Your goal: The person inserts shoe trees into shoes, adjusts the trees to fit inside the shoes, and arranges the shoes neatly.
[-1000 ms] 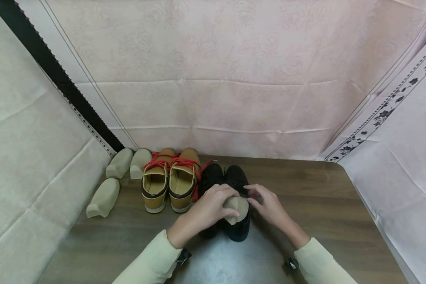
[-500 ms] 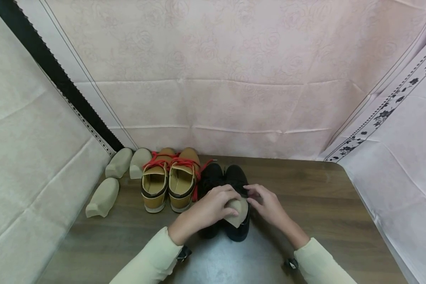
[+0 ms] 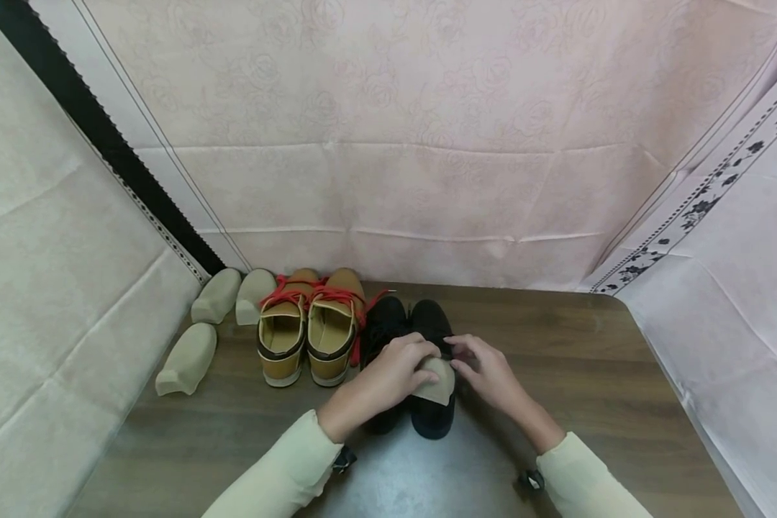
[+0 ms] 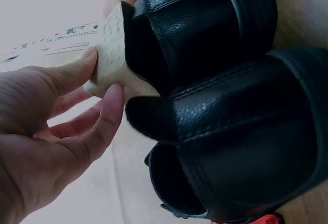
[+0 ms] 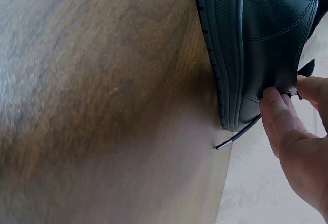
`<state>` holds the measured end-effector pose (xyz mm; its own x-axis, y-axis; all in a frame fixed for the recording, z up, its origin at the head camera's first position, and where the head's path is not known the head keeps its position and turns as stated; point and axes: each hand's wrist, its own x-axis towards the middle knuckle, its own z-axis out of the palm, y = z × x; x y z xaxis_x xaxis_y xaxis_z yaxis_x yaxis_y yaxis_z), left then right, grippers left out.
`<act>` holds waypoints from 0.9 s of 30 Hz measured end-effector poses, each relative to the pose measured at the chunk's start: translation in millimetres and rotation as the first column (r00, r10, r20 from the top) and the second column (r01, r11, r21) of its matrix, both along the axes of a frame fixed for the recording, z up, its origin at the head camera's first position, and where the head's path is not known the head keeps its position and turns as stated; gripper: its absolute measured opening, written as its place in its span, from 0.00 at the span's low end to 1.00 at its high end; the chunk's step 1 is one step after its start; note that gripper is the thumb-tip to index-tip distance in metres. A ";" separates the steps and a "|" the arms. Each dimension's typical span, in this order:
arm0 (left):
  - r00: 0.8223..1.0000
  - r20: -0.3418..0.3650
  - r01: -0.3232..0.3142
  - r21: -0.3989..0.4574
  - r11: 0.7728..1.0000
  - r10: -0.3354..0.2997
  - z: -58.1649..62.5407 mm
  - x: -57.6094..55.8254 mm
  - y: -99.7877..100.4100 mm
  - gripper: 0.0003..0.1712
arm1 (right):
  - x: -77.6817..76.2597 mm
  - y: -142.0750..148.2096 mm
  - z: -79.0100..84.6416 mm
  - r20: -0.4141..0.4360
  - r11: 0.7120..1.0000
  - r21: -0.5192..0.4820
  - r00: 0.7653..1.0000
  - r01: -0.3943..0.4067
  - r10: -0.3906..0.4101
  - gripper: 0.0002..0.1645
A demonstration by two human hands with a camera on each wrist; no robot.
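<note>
Two black leather shoes stand side by side: the right shoe [image 3: 432, 421] and the left shoe [image 3: 385, 316]. My left hand [image 3: 391, 374] pinches a cream shoe insert [image 3: 438, 383] between thumb and fingers at the opening of the right shoe. In the left wrist view the insert's pitted wide end [image 4: 110, 52] sticks out of that opening, its front part hidden inside. My right hand [image 3: 492, 374] holds the same shoe by its outer side. The right wrist view has its fingers against the leather [image 5: 269, 49] and the thumb at the lacing edge, near a loose black lace [image 5: 247, 129].
A pair of tan shoes [image 3: 329, 365] with red laces stands left of the black ones. Several more cream inserts [image 3: 188, 358] lie beyond them at the left. White patterned cloth [image 3: 388, 194] walls in the wooden surface [image 3: 531, 324] at the back and sides.
My left hand has shifted slightly right, and the insert has turned and tilted in its grip at the shoe's opening. My right hand has stayed in place on the shoe.
</note>
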<state>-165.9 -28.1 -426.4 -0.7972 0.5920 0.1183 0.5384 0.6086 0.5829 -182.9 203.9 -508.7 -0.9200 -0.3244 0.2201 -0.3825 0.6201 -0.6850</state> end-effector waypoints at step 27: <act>0.997 -0.081 -0.013 -0.130 0.991 0.002 -8.7 -3.2 8.7 0.19 | 3.4 -1.8 1.8 0.001 1.000 -0.010 1.000 0.016 -0.016 0.24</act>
